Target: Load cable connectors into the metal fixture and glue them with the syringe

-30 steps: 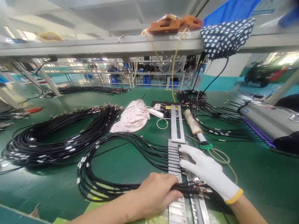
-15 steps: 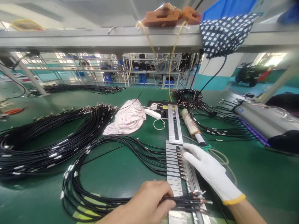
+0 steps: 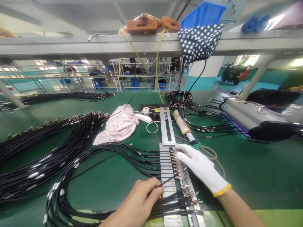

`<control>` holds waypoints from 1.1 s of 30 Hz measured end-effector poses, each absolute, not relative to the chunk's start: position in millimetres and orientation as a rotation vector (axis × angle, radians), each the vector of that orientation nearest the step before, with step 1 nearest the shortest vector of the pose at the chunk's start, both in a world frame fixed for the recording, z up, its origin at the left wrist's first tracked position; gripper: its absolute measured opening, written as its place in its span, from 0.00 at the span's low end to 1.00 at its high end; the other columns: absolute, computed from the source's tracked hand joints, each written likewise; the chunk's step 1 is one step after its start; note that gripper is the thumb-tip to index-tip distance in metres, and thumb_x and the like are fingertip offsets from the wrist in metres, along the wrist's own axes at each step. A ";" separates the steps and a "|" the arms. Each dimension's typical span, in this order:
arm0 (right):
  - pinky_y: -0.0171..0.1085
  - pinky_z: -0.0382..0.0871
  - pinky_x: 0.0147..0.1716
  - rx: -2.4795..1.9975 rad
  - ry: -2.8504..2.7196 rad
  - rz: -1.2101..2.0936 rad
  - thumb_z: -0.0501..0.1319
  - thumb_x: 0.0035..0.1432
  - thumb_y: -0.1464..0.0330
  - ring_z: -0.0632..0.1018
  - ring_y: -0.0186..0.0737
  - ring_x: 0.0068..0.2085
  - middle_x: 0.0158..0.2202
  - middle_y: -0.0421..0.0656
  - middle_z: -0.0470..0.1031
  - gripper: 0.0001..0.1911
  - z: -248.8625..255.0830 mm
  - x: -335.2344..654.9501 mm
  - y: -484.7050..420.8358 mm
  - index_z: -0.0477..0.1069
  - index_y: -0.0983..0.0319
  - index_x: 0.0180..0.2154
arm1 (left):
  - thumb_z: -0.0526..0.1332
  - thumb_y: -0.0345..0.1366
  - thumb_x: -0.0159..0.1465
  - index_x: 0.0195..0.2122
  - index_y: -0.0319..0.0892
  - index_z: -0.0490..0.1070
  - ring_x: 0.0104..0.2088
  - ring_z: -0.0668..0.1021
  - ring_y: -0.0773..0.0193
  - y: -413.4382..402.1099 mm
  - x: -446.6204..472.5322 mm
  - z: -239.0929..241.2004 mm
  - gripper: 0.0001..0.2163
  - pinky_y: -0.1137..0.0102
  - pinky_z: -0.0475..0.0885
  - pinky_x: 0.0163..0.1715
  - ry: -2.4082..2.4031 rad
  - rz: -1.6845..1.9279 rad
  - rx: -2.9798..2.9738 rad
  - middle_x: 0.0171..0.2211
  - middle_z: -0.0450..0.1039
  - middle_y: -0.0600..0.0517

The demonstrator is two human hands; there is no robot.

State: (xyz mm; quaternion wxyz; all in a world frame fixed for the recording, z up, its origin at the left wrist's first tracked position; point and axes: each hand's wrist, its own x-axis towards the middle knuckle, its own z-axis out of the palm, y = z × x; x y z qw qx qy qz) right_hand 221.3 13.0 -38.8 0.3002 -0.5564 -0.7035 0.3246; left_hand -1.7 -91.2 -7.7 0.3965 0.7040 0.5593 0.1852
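Behind the workbench, a wide factory hall can be seen, with pale walls, turquoise lower paint, metal racks and blue stools [image 3: 134,83]. Over the bench runs a grey shelf [image 3: 71,42], which carries orange blocks [image 3: 142,26] and a blue crate [image 3: 203,14]; a dark checked cloth [image 3: 201,42] hangs from its edge. The bench top [image 3: 267,176] is green and smooth, with a yellow-green strip at the near right side.

As for writing, the black box [image 3: 153,114] at the back bears some pale letters, and the silver machine [image 3: 255,116] at right has a small blue label, but I cannot read either one. White tags on the cables are also too small for reading.

The bare left hand [image 3: 143,195] has thumb and fingers closed on one black cable [image 3: 169,180], whose end lies across the slotted metal fixture [image 3: 167,188]; more loose cables [image 3: 172,203] lie just beside this hand. The gloved right hand [image 3: 199,165] keeps thumb and forefinger slightly parted beside the connector ends [image 3: 174,162] seated in the fixture; whether it touches them, I cannot tell.
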 end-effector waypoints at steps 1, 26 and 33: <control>0.46 0.68 0.56 -1.473 -1.863 0.863 0.56 0.63 0.60 0.76 0.46 0.53 0.54 0.41 0.76 0.19 -39.0 221.3 13.2 0.73 0.55 0.53 | 0.50 0.44 0.71 0.29 0.43 0.67 0.32 0.70 0.63 -91.1 -1.6 -8.9 0.16 0.72 0.61 0.34 1.427 0.464 1.790 0.28 0.69 0.55; 0.43 0.69 0.53 -1.414 -1.821 0.821 0.58 0.61 0.61 0.78 0.45 0.48 0.49 0.39 0.79 0.15 -41.7 222.5 14.5 0.76 0.53 0.48 | 0.46 0.38 0.73 0.35 0.43 0.70 0.34 0.75 0.62 -80.1 -19.9 -26.1 0.16 0.70 0.65 0.36 1.426 0.520 2.116 0.32 0.74 0.52; 0.43 0.70 0.52 -1.423 -1.830 0.805 0.58 0.62 0.60 0.79 0.45 0.48 0.48 0.38 0.79 0.15 -42.3 223.2 13.0 0.76 0.52 0.48 | 0.46 0.31 0.73 0.36 0.42 0.72 0.32 0.74 0.58 -75.5 -27.9 -35.5 0.16 0.68 0.67 0.33 1.456 0.569 2.555 0.30 0.72 0.50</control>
